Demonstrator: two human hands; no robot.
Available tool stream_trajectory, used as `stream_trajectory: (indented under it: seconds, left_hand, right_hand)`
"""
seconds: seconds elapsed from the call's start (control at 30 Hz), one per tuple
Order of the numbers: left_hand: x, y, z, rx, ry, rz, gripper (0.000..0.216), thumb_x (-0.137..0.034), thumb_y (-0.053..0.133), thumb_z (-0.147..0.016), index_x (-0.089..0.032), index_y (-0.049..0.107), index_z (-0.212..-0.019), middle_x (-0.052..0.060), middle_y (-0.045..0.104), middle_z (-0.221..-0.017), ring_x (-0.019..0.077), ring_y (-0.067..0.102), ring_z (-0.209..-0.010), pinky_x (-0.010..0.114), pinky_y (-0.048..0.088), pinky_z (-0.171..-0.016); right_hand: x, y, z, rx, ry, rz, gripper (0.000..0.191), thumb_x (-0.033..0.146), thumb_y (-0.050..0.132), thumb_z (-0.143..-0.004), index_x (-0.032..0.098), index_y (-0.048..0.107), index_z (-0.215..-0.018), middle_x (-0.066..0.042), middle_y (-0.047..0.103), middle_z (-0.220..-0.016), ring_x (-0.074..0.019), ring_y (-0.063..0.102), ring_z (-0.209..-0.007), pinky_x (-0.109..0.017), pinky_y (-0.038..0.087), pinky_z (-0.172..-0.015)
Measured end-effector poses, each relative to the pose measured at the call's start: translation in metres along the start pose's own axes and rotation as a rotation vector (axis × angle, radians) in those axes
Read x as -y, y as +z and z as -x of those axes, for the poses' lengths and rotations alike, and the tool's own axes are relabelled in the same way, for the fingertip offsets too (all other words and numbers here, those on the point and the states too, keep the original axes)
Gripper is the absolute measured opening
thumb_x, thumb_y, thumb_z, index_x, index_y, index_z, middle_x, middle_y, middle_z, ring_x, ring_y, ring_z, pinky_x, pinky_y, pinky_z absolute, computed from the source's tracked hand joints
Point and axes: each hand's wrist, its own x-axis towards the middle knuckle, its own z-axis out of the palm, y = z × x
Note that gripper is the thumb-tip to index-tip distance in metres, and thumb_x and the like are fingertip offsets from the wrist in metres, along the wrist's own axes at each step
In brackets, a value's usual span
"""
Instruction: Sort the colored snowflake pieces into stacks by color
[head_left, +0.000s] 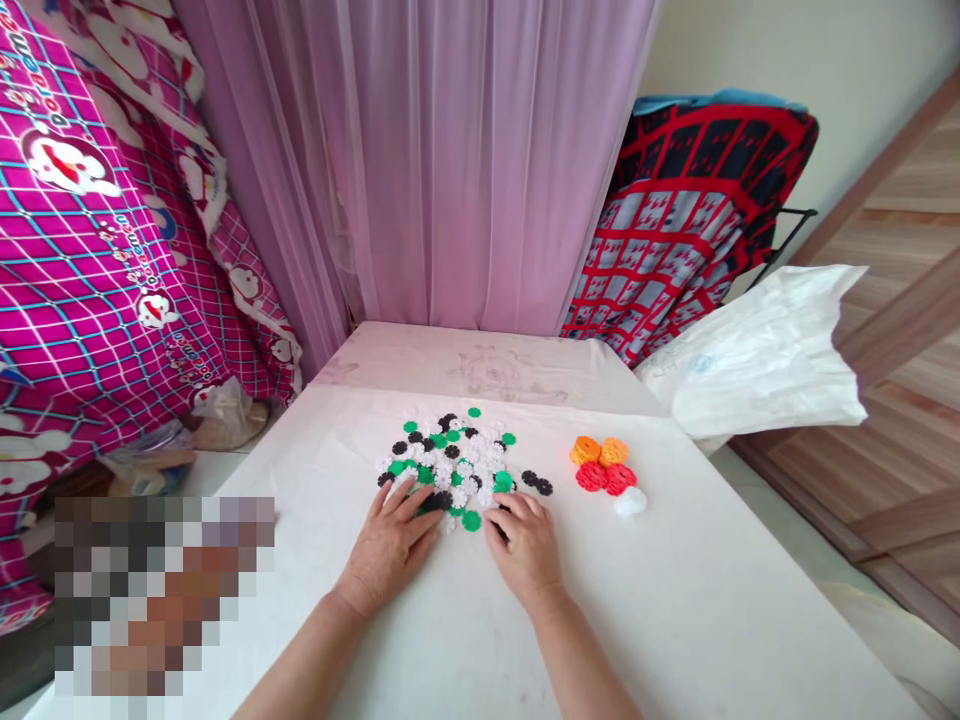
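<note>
A loose pile of small flower-shaped plastic discs [450, 460] in green, black and white lies on the white table [675, 620]. My left hand [390, 545] rests palm down at the pile's near edge, fingers spread flat over the discs. My right hand [525, 545] lies beside it, fingers curled down onto discs at the pile's near right edge; whether it grips one is hidden. To the right sit stacked orange discs [598, 451], red discs [606, 478] and a white stack [630, 502], apart from both hands.
A pink curtain [450, 160] hangs behind the table. A pink patterned blanket [97, 250] is at the left, a red and black blanket [675, 230] on a rack at the right. A white plastic bag [757, 360] lies by the table's right edge.
</note>
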Motion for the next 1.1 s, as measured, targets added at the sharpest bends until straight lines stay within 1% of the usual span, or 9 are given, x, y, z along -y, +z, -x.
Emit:
stream_trajectory:
  seconds: [0.1, 0.23, 0.3, 0.37, 0.43, 0.5, 0.67, 0.9, 1.1]
  left_hand:
    - [0.005, 0.001, 0.004, -0.015, -0.121, -0.033, 0.029, -0.028, 0.050, -0.091, -0.031, 0.072, -0.110, 0.004, 0.063, -0.131, 0.0284, 0.049, -0.131, 0.054, 0.033, -0.113]
    - [0.012, 0.002, 0.009, -0.038, -0.239, -0.042, 0.029, -0.029, 0.048, -0.092, -0.028, 0.072, -0.110, 0.005, 0.066, -0.127, 0.0288, 0.054, -0.126, 0.054, 0.038, -0.108]
    - [0.011, 0.001, 0.009, -0.042, -0.219, -0.048, 0.032, -0.029, 0.046, -0.093, -0.029, 0.069, -0.116, 0.005, 0.065, -0.129, 0.0281, 0.053, -0.128, 0.053, 0.038, -0.108]
    - [0.007, 0.000, 0.008, -0.004, -0.103, -0.040, 0.037, -0.030, 0.044, -0.094, -0.030, 0.062, -0.127, 0.004, 0.061, -0.136, 0.0269, 0.047, -0.133, 0.052, 0.034, -0.112]
    - [0.003, 0.000, 0.006, 0.059, 0.022, -0.022, 0.042, -0.036, 0.045, -0.095, -0.030, 0.055, -0.135, 0.004, 0.056, -0.142, 0.0263, 0.042, -0.138, 0.050, 0.028, -0.115]
    - [-0.001, 0.002, 0.005, 0.104, 0.059, -0.015, 0.049, -0.044, 0.045, -0.094, -0.028, 0.050, -0.140, 0.004, 0.053, -0.144, 0.0268, 0.041, -0.138, 0.050, 0.023, -0.117]
    - [-0.006, 0.008, 0.001, 0.096, -0.039, -0.013, 0.051, -0.051, 0.041, -0.094, -0.027, 0.053, -0.138, 0.006, 0.057, -0.140, 0.0284, 0.044, -0.136, 0.054, 0.019, -0.118]
    - [-0.013, 0.002, -0.002, 0.062, -0.194, -0.049, 0.045, -0.045, 0.041, -0.095, -0.025, 0.059, -0.132, 0.008, 0.061, -0.135, 0.0318, 0.046, -0.134, 0.062, 0.022, -0.114]
    - [-0.013, 0.002, -0.003, 0.096, -0.103, -0.029, 0.042, -0.040, 0.041, -0.095, -0.031, 0.057, -0.133, 0.003, 0.056, -0.141, 0.0285, 0.044, -0.136, 0.058, 0.025, -0.115]
  right_hand:
    - [-0.007, 0.002, 0.004, -0.068, 0.045, -0.003, 0.019, 0.016, 0.053, -0.088, 0.024, 0.070, -0.086, -0.003, 0.071, -0.098, -0.0210, 0.057, -0.095, -0.036, 0.042, -0.085]
    - [-0.010, 0.002, 0.009, -0.051, 0.041, -0.011, 0.024, 0.014, 0.046, -0.090, 0.022, 0.069, -0.090, -0.004, 0.070, -0.095, -0.0193, 0.057, -0.090, -0.034, 0.042, -0.085]
    - [-0.006, -0.001, 0.010, -0.046, 0.038, 0.002, 0.025, 0.015, 0.045, -0.091, 0.023, 0.069, -0.091, -0.004, 0.070, -0.094, -0.0191, 0.057, -0.088, -0.034, 0.042, -0.083]
    - [0.001, -0.004, 0.009, -0.024, 0.025, 0.020, 0.025, 0.017, 0.046, -0.091, 0.024, 0.069, -0.094, -0.004, 0.070, -0.097, -0.0197, 0.057, -0.091, -0.034, 0.041, -0.083]
    - [0.010, -0.008, 0.009, 0.038, -0.011, 0.040, 0.025, 0.020, 0.049, -0.090, 0.025, 0.069, -0.102, -0.004, 0.069, -0.108, -0.0217, 0.056, -0.100, -0.036, 0.040, -0.088]
    - [0.019, -0.011, 0.007, 0.137, -0.068, 0.051, 0.027, 0.024, 0.052, -0.089, 0.027, 0.068, -0.111, -0.004, 0.066, -0.122, -0.0242, 0.052, -0.114, -0.040, 0.037, -0.097]
    - [0.031, -0.010, 0.006, 0.292, -0.093, 0.071, 0.029, 0.030, 0.055, -0.091, 0.031, 0.065, -0.118, 0.001, 0.064, -0.129, -0.0249, 0.044, -0.128, -0.045, 0.027, -0.109]
    - [0.028, -0.008, 0.007, 0.128, 0.114, 0.217, 0.023, 0.023, 0.051, -0.090, 0.025, 0.072, -0.097, -0.004, 0.070, -0.113, -0.0247, 0.051, -0.116, -0.042, 0.034, -0.101]
    - [0.034, -0.001, -0.001, 0.209, 0.005, 0.226, 0.037, 0.023, 0.049, -0.092, 0.029, 0.062, -0.126, -0.004, 0.058, -0.137, -0.0256, 0.043, -0.129, -0.044, 0.030, -0.106]
